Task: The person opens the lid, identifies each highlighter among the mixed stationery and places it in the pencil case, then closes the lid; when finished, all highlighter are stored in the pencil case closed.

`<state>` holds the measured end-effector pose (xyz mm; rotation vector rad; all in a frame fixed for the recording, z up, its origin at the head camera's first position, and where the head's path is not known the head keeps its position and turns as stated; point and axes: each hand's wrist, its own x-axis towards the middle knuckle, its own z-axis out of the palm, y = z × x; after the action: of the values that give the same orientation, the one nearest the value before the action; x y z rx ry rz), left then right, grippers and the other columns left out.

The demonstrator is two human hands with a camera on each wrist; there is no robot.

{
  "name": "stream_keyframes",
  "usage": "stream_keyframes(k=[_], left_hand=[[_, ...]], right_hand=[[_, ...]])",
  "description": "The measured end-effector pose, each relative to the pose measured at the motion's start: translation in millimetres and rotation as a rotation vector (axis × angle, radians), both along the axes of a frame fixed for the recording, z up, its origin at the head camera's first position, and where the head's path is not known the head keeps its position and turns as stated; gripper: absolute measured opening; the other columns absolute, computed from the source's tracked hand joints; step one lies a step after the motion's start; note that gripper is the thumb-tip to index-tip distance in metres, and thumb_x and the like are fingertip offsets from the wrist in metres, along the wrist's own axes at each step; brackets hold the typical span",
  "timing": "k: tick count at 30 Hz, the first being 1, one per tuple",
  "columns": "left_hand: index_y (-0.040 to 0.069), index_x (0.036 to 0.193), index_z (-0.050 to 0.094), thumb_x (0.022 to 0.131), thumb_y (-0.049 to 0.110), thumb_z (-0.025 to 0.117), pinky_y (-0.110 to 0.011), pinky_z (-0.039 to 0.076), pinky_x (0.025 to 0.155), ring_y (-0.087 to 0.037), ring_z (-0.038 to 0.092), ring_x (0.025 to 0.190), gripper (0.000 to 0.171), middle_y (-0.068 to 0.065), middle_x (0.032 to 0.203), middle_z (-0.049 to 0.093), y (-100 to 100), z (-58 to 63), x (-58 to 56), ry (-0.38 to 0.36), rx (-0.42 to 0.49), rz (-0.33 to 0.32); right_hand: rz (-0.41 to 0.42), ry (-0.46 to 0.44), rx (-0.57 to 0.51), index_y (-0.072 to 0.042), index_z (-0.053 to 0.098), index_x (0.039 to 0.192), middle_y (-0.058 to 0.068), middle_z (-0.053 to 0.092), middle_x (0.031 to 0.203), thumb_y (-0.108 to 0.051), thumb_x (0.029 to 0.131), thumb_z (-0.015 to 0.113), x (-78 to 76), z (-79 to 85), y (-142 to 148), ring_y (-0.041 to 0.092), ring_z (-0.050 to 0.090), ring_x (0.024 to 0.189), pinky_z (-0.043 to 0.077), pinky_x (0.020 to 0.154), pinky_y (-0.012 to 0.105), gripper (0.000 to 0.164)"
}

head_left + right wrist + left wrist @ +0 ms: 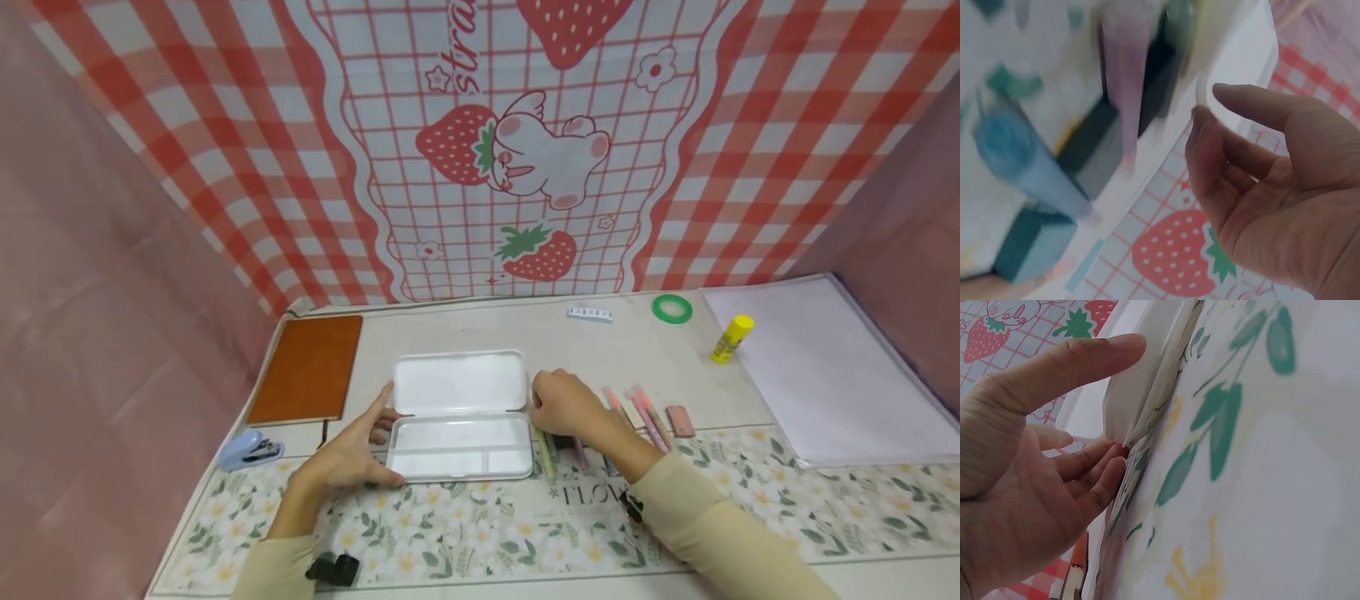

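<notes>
A white pencil box (460, 448) lies open, its lid (459, 383) folded back and its divided compartments showing. My left hand (360, 450) is spread along the left side, its thumb touching the near left corner. In the left wrist view this hand (1041, 444) has a straight thumb over the box wall (1129, 400), with fingertips at the box's lower edge. Beside the box's right edge, my right hand (566, 404) has its fingers curled at the end of a pale yellow-green marker (545, 457). The right wrist view is blurred; thumb and fingers of that hand (1260, 162) pinch a thin pale end.
Right of the box lie a dark block (1091, 150), a pink pen (1125, 75), a blue pen (1029, 156), pink-tipped pens (652, 421) and a pink eraser (680, 421). Farther off are a glue stick (732, 340), green tape (672, 309), stapler (251, 451) and brown notebook (307, 368).
</notes>
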<state>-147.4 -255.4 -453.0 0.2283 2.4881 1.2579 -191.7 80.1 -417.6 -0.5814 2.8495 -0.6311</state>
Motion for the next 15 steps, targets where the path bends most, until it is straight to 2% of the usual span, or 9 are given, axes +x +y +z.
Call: stream_keyframes(k=[4, 8, 15], left_hand=[[0.028, 0.152, -0.001, 0.050, 0.025, 0.094, -0.043, 0.039, 0.091, -0.024, 0.046, 0.106, 0.140, -0.005, 0.127, 0.044, -2, 0.5, 0.6, 0.029, -0.016, -0.024], [0.025, 0.153, -0.002, 0.053, 0.022, 0.093, -0.044, 0.040, 0.090, -0.025, 0.046, 0.105, 0.138, -0.007, 0.127, 0.044, -3, 0.4, 0.0, 0.053, -0.020, -0.056], [0.025, 0.153, -0.002, 0.051, 0.017, 0.093, -0.039, 0.038, 0.088, -0.024, 0.044, 0.104, 0.139, -0.005, 0.128, 0.043, -4, 1.4, -0.8, 0.031, -0.010, -0.025]], right_hand=[[-0.066, -0.006, 0.118, -0.007, 0.055, 0.070, 0.002, 0.052, 0.057, -0.012, 0.079, 0.067, 9.5, -4.0, -10, 0.016, 0.048, 0.048, 0.039, 0.042, 0.026, 0.016], [-0.087, 0.048, 0.203, -0.004, 0.060, 0.078, 0.005, 0.053, 0.063, -0.011, 0.078, 0.068, 16.2, -6.7, -18, 0.018, 0.050, 0.051, 0.042, 0.044, 0.028, 0.010], [-0.077, 0.091, 0.226, -0.004, 0.062, 0.079, 0.005, 0.055, 0.064, -0.003, 0.073, 0.068, 16.7, -9.0, -28, 0.018, 0.049, 0.053, 0.042, 0.044, 0.027, 0.008]])
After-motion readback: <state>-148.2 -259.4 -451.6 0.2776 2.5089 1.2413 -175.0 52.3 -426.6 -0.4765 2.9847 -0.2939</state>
